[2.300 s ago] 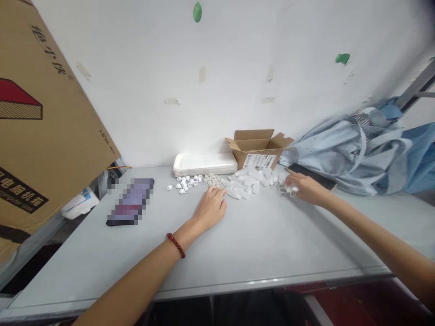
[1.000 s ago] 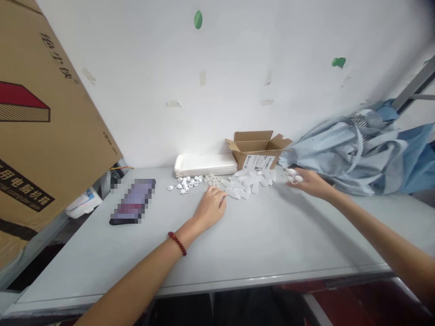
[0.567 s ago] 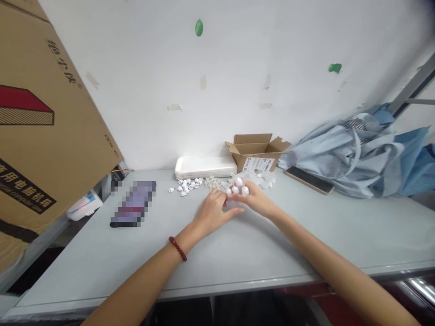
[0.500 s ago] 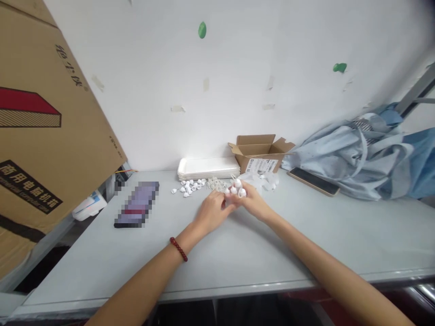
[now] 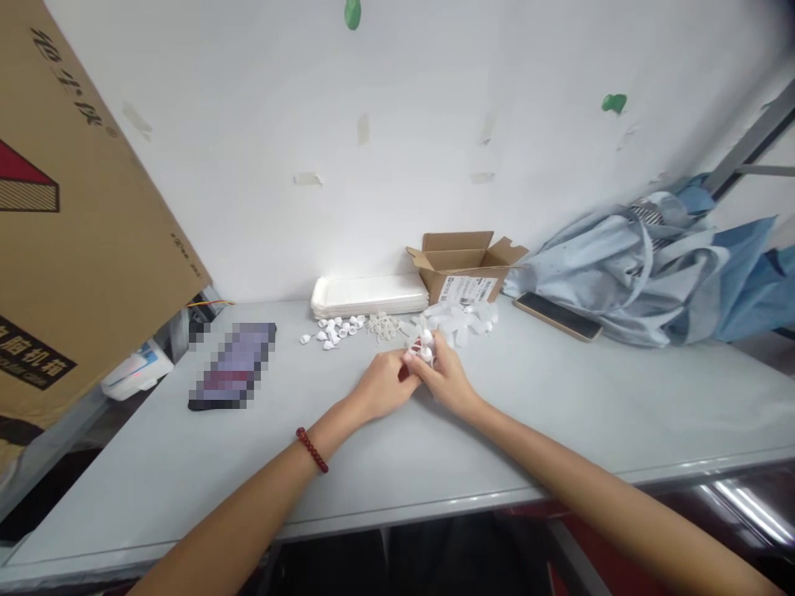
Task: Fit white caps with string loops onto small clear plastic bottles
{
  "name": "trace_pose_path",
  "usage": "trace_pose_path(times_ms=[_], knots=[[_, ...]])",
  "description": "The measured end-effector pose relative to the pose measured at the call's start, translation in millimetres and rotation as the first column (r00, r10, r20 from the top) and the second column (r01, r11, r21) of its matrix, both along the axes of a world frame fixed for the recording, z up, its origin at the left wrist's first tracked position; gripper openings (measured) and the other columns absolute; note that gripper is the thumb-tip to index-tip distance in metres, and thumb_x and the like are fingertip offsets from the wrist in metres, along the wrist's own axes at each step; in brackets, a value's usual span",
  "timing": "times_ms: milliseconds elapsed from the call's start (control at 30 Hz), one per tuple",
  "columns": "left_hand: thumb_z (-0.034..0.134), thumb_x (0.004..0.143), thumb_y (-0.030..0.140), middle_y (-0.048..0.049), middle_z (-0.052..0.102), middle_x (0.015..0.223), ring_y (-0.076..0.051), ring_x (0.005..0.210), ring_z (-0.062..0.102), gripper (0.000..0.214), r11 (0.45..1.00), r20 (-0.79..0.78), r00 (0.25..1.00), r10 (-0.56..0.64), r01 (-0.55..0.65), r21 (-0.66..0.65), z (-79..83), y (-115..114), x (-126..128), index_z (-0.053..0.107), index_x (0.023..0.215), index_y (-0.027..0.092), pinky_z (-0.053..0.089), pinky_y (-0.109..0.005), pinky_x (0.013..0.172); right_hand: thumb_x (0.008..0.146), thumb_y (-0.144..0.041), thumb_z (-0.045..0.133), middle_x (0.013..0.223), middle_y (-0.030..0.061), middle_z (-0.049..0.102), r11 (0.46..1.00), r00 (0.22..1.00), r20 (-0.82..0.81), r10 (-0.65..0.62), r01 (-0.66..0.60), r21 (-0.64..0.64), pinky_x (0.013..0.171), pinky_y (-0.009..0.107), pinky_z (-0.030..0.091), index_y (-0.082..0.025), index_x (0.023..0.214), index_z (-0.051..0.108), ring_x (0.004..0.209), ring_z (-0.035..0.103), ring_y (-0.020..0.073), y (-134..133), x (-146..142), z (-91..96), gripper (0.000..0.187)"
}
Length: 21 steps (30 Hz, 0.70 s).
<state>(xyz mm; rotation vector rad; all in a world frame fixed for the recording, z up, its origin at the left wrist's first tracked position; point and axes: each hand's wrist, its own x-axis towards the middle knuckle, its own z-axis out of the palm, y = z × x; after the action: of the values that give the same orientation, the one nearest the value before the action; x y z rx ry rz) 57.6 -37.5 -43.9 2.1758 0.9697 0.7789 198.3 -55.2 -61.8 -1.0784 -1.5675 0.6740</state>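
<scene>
Both hands meet over the middle of the grey table (image 5: 527, 430). My right hand (image 5: 453, 382) is closed around several small white plastic caps (image 5: 426, 354), its thumb reaching across them. Against the right thumb, the curled fingers of my left hand (image 5: 383, 384) press on the same cluster; its fingertips are partly hidden. Thin white strands show among the held caps. Just beyond the hands lies a pile of thin off-white pieces (image 5: 383, 326), with loose white caps (image 5: 333, 329) to its left. Translucent white pieces (image 5: 463, 321) spread behind my right hand.
A stack of flat white packets (image 5: 373, 291) and an open cardboard box (image 5: 463, 277) stand against the wall. Left is a blurred-out flat device (image 5: 236, 364) beside a large carton (image 5: 93, 207). A phone (image 5: 557, 316) and a pale blue cloth bag (image 5: 621, 273) lie right.
The view has shifted slightly down and to the right. My right hand has turned, its thumb now over the caps, and fewer of them show. Both hands stay together.
</scene>
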Motion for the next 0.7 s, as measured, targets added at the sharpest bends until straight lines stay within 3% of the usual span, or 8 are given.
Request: trace_pose_path(times_ms=[100,267,533,700], knots=[[0.049,0.081,0.027,0.0002,0.058,0.069,-0.013,0.062,0.05,0.012,0.999,0.027,0.999,-0.037,0.037,-0.023,0.5,-1.2,0.9,0.052,0.074,0.017,0.035,-0.024,0.057,0.085,-0.04,0.056,0.08,0.0005,0.052,0.997,0.999,0.011,-0.036,0.035,0.072,0.067,0.03,0.04,-0.02,0.091,0.047,0.072,0.049,0.018,-4.2,0.6,-0.2,0.023],[0.052,0.079,0.032,-0.0001,0.059,0.069,-0.014,0.061,0.052,0.017,0.991,0.033,0.997,0.067,-0.063,-0.119,-5.1,-1.7,4.1,0.055,0.085,0.017,0.037,-0.025,0.056,0.093,-0.043,0.042,0.083,0.0038,0.054,0.994,0.992,0.103,-0.074,0.065,0.092,0.075,0.033,0.039,-0.019,0.087,0.052,0.08,0.049,0.0207,-4.7,-1.6,1.7,0.026],[0.05,0.079,0.036,0.0033,0.048,0.054,-0.011,0.05,0.041,0.026,0.983,0.047,0.987,0.154,-0.148,-0.112,-9.3,-3.9,10.3,0.047,0.061,0.018,0.029,-0.025,0.049,0.094,-0.052,0.038,0.065,-0.0019,0.042,0.995,0.995,0.042,-0.095,0.096,-0.026,0.058,0.027,0.034,-0.021,0.07,0.04,0.062,0.042,0.0159,-1.8,-2.7,1.2,0.039],[0.051,0.077,0.035,0.0045,0.044,0.053,-0.009,0.051,0.039,0.028,0.962,0.117,0.956,0.269,-0.262,-0.074,-4.0,-6.0,11.1,0.04,0.058,0.018,0.029,-0.023,0.05,0.094,-0.055,0.035,0.063,-0.001,0.048,0.993,0.997,-0.009,-0.076,0.075,-0.087,0.054,0.027,0.035,-0.022,0.077,0.047,0.061,0.048,0.0175,-1.4,-1.7,-1.5,0.04]])
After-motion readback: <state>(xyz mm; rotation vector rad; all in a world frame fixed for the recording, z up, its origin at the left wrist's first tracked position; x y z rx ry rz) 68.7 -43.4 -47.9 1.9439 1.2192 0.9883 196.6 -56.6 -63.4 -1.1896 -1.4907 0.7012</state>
